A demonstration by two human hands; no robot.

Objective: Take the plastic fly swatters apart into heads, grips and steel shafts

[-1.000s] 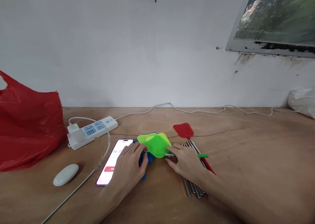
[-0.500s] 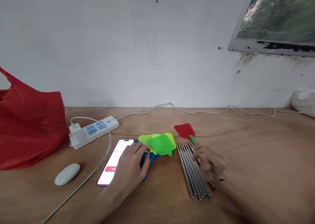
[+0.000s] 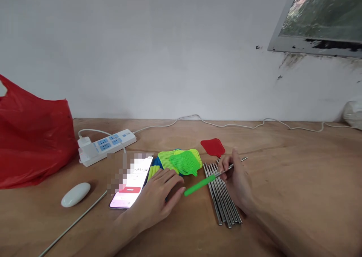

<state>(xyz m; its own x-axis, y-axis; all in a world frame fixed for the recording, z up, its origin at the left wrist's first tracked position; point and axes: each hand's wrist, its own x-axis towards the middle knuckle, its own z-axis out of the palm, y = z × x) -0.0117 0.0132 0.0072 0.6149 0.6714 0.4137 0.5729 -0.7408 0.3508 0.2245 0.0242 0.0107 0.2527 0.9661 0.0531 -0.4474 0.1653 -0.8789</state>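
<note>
My right hand point(image 3: 236, 181) pinches a thin metal rod with a green plastic grip point(image 3: 201, 184); the rod lies slantwise just above a row of several bare metal rods point(image 3: 222, 195). My left hand point(image 3: 158, 196) rests palm down with fingers stretched, on the near edge of a pile of green and yellow mesh swatter heads point(image 3: 182, 161), with blue pieces under them. The green grip's tip nearly touches my left fingers. A red swatter head point(image 3: 212, 146) lies behind the rods.
A phone point(image 3: 130, 185) with a lit timer screen lies left of my left hand. Farther left are a white power strip point(image 3: 106, 146), a white oval mouse point(image 3: 75, 194) and a red plastic bag point(image 3: 31, 132). A white cable point(image 3: 226, 125) runs along the wall.
My right hand left the green mesh head, moved over the rods and lifted out a rod with a green grip, swinging it toward my left hand. My left hand slid slightly nearer.
</note>
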